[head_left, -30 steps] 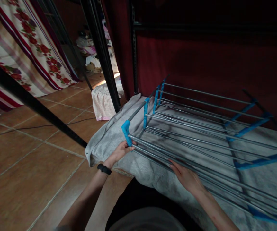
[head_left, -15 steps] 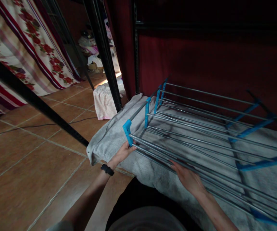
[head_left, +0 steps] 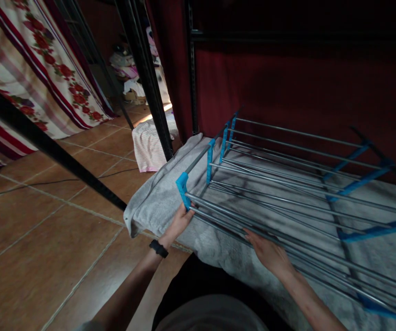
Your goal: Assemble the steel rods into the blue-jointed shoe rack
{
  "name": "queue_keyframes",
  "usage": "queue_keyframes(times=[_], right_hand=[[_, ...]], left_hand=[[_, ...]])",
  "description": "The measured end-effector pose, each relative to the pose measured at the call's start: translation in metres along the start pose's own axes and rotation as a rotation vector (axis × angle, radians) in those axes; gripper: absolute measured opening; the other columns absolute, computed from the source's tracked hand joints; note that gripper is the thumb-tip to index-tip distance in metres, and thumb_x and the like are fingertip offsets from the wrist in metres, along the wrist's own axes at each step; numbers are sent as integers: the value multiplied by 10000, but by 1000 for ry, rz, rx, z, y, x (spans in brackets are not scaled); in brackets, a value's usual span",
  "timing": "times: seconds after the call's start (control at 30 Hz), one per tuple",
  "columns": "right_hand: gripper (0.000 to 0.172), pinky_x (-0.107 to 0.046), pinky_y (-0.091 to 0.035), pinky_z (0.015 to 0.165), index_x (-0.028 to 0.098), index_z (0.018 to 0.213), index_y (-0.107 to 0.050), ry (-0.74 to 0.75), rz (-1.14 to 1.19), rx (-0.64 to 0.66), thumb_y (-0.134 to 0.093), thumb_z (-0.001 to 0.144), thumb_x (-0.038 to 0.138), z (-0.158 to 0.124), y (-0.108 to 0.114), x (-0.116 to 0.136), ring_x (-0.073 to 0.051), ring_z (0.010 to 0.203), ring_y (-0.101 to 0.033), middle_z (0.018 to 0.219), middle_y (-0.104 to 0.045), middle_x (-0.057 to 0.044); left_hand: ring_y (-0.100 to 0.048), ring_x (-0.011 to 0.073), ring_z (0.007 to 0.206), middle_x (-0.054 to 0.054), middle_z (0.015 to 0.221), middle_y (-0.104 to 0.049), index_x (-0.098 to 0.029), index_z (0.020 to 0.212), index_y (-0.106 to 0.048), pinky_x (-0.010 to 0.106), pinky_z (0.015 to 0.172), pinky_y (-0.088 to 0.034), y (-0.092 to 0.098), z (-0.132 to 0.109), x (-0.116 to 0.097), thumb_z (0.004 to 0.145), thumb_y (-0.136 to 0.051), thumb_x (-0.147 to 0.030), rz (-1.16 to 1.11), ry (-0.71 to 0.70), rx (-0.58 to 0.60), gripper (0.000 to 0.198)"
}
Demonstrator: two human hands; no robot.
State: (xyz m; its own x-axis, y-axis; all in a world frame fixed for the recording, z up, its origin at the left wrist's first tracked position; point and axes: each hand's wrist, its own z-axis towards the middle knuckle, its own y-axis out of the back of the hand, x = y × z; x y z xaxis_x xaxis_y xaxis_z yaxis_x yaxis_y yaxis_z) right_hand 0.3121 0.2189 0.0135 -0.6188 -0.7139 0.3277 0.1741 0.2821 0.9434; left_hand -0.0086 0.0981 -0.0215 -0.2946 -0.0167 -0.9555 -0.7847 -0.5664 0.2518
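A rack of grey metal rods (head_left: 287,185) with blue plastic connectors lies on a grey blanket. My left hand (head_left: 181,219), with a black band on the wrist, grips the near left corner at a blue connector (head_left: 183,189) and the rod end beside it; its fingertips are partly hidden behind them. Further right along the near side, my right hand (head_left: 268,253) is closed around the front rods, its fingers largely out of sight beneath them. More blue connectors (head_left: 359,181) join the rods at the right end.
The grey blanket (head_left: 156,197) covers a low surface framed by black metal posts (head_left: 146,78). A dark red curtain (head_left: 287,87) hangs behind. To the left are a tiled floor (head_left: 63,239), a dark cable (head_left: 56,182), a flowered curtain (head_left: 46,64) and a striped cloth (head_left: 151,149).
My left wrist has shifted slightly right and down, while its fingers stay at the same corner. The right hand and the rack look almost unmoved.
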Motion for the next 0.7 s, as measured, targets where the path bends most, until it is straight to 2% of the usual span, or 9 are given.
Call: queue_keyframes(times=[0.23,0.47,0.57,0.63,0.7], right_hand=[[411,-345,-584,812,398,1364,-576,-86,37,37,-341,1027,393,2,2,2,-224,1033,-720,1251,-700,14],[462,-406,-579,870,382,1441,-498,-156,5,148,-274,1039,427,2,14,18,-261,1085,-699,1299,-675,-11],[471,-439,-528,996,323,1412,-548,-51,-36,94,-268,1036,368,1,19,23,-267,1182,-649,1360,-632,-36],[476,-448,-439,1112,286,1422,-542,69,-75,-3,-278,1027,314,-1,21,23,-259,1313,-550,1458,-544,-38],[486,-442,-382,1165,291,1466,-485,165,-89,-81,-305,1014,284,-3,20,20,-239,1396,-458,1528,-458,-10]], left_hand=[[-499,211,860,44,880,-553,-227,886,-508,366,859,-451,-5,-1,1,862,-546,-462,-3,-10,-41,239],[-545,212,879,33,889,-583,-213,889,-544,384,901,-464,-10,4,6,819,-599,-482,-51,-11,-98,284],[-574,236,989,57,996,-631,-212,974,-580,412,994,-441,-9,5,7,793,-639,-436,-92,-18,-88,294],[-580,251,1056,73,1073,-647,-210,1038,-594,429,1043,-419,-7,4,6,766,-677,-398,-123,-22,-76,341],[-587,263,1091,81,1103,-655,-210,1077,-602,439,1061,-411,-6,3,6,741,-708,-372,-143,-17,-65,387]])
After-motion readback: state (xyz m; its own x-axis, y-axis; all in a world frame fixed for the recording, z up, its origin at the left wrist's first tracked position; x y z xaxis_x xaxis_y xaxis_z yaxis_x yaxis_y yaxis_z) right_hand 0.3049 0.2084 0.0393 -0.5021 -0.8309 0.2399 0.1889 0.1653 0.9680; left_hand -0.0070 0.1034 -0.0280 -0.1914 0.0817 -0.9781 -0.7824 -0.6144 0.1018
